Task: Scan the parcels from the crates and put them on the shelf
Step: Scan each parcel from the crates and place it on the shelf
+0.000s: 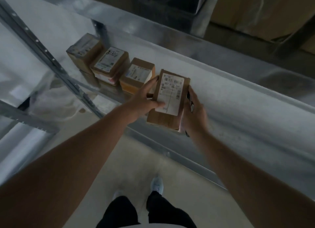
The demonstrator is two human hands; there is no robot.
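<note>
- Metal shelf (238, 98): three labelled cardboard parcels (109, 64) stand in a row at its left end.
- Brown parcel (170, 98), white barcode label up (print blurred), held over the shelf's front edge, just right of the row.
- Left hand (144, 98) clamped on its left side, thumb on the label.
- Right hand (194, 111) closed on its right edge.

- A brown cardboard parcel (168, 99) with a white barcode label on top sits over the front part of the metal shelf (238, 98), gripped on both long sides.
- Three more labelled brown parcels (109, 65) stand in a row to its left, close together on the same shelf.
- The shelf is galvanised grey, its surface bare to the right.
</note>
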